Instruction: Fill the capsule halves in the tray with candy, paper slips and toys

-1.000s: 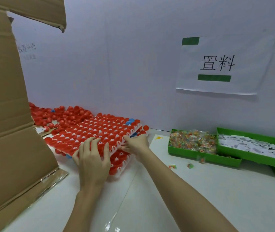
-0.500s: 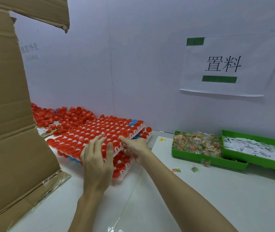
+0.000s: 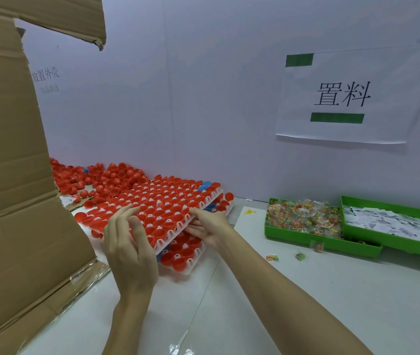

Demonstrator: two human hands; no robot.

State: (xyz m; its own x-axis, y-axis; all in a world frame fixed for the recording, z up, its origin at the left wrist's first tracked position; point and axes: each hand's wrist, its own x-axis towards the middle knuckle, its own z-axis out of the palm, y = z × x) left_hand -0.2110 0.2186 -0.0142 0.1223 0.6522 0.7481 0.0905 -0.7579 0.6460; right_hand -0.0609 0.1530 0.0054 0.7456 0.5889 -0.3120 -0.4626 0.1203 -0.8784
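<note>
The tray (image 3: 178, 226) of red capsule halves (image 3: 168, 201) is sitting tilted on top of a second tray (image 3: 191, 262) of the same kind, at the left of the white table (image 3: 306, 303), just in front of the wall. Seen from the head camera, the upper tray's near edge is lifting off the one below. The right hand (image 3: 210, 226) is reaching in at that raised edge, thumb lying on the rim and fingers going underneath, so it is holding the tray by its side. The left hand (image 3: 129, 249) is hovering just in front of the tray's near corner, fingers straight and loosely spread, gripping nothing; whether the fingertips are touching the capsules I cannot tell. A few blue halves (image 3: 205, 185) are showing among the red. Loose red halves (image 3: 106, 178) are lying heaped behind the trays. A cardboard box (image 3: 11, 175) is standing at the left. To the right, well apart, a green bin of candy (image 3: 303, 216) is sitting beside a green bin of paper slips (image 3: 393, 221), with stray candies (image 3: 299, 256) lying on the table before them. A paper sign (image 3: 344, 96) is hanging on the wall.
</note>
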